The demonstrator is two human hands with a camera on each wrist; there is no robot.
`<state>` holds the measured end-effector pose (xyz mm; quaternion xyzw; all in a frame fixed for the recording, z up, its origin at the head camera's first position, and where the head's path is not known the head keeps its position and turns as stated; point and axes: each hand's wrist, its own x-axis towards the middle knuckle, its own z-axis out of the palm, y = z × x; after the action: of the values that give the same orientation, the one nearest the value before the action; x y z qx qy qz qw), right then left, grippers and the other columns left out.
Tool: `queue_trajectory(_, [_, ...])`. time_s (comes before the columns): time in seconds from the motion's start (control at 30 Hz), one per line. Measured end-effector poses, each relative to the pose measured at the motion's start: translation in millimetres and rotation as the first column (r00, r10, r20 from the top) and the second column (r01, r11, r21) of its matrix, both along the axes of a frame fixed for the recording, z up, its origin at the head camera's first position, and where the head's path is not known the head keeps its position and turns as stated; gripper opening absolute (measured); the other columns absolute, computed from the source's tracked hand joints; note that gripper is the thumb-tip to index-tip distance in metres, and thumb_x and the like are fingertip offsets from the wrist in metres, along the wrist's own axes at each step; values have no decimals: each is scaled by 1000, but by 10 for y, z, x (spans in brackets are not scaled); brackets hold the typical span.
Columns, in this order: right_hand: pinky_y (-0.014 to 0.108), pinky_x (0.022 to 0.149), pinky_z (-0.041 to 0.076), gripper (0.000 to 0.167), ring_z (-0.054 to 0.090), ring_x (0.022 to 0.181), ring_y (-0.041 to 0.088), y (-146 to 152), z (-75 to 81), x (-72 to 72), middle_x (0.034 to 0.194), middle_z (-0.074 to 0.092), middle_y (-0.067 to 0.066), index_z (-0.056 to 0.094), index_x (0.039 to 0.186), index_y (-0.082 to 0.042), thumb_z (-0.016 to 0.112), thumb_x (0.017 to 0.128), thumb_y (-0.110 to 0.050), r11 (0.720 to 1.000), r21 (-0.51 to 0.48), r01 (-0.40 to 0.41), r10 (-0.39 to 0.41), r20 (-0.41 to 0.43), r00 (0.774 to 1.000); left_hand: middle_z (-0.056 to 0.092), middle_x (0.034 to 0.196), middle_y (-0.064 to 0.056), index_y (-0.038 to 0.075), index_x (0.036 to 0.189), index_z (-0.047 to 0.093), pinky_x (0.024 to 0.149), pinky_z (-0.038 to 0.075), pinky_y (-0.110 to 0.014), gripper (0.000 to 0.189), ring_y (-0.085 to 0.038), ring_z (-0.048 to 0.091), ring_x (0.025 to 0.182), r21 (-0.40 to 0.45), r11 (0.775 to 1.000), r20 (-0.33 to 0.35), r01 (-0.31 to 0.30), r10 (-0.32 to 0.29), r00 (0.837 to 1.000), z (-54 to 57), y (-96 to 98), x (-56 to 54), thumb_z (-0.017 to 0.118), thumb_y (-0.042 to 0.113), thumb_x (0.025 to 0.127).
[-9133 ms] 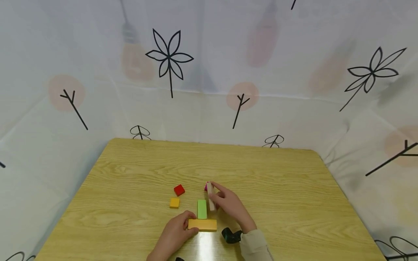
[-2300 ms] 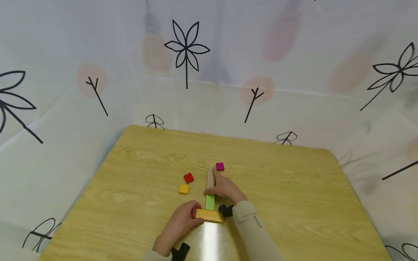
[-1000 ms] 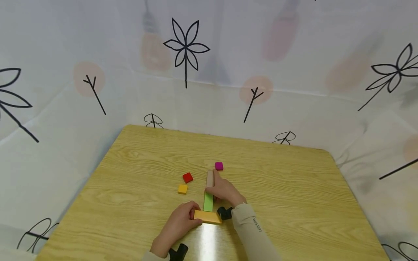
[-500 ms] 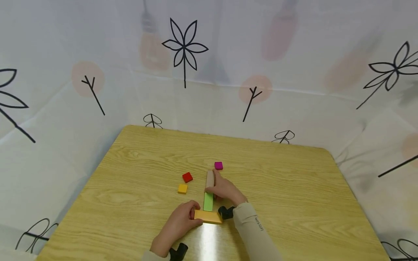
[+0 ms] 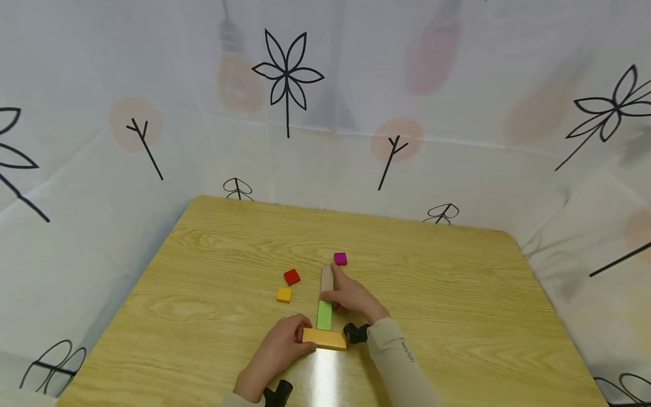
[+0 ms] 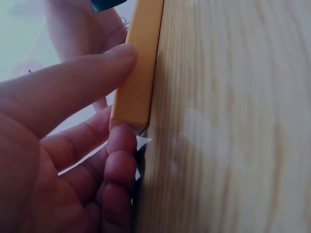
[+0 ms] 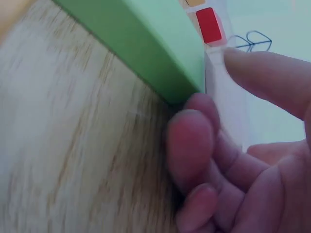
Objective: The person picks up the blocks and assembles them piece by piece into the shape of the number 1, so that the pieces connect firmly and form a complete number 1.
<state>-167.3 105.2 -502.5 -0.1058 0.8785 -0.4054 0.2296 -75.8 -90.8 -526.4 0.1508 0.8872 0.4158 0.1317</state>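
Observation:
My left hand (image 5: pixel 281 343) holds the left end of an orange block (image 5: pixel 328 340), thumb on its near side and fingers round the end. In the left wrist view the orange block (image 6: pixel 142 63) lies against the wood. A green block (image 5: pixel 324 315) runs away from the orange one, forming a T. Beyond it, in line, a pale beige block (image 5: pixel 327 281) is gripped by my right hand (image 5: pixel 354 295), index finger along its right side and thumb near its close end. The right wrist view shows the green block (image 7: pixel 141 43) beside the curled fingers.
To the left lie a red square block (image 5: pixel 292 277) and a yellow square block (image 5: pixel 284 295). A magenta block (image 5: pixel 340 259) sits just past the beige one. The wooden table (image 5: pixel 458 305) is bordered by a patterned white cloth (image 5: pixel 325 169).
Since the oldest frame, my right hand has brought the beige block from beside the green one to its far end. Over the last second both hands stay nearly still.

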Motion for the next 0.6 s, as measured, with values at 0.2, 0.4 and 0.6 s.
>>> queue_trajectory(0.2, [29, 51, 41, 61, 49, 52, 16, 93, -54, -34, 64, 56, 4, 28, 139, -16, 56, 87, -30, 993, -73, 94, -100, -85, 991, 47, 67, 8, 18, 99, 58, 54, 35, -23, 33, -8, 41, 60, -8, 1000, -7, -12, 12, 1000, 15, 2, 3, 71, 36, 74])
queue_trajectory(0.4, [30, 55, 41, 25, 51, 56, 18, 181, -77, -98, 66, 56, 8, 58, 110, -13, 52, 90, -27, 965, -170, 202, -226, -136, 965, 46, 67, 8, 17, 98, 58, 54, 34, -23, 34, -7, 41, 61, -7, 1000, -29, -19, 19, 999, 15, -1, 4, 71, 36, 73])
queue_trajectory(0.6, [31, 57, 45, 21, 54, 63, 21, 272, -135, -141, 74, 59, 11, 61, 102, -7, 53, 90, -22, 880, -284, 380, -416, -76, 906, 47, 66, 7, 17, 98, 59, 54, 34, -22, 34, -7, 40, 61, 11, 1000, -43, -20, 21, 999, -6, 0, 12, 72, 35, 73])
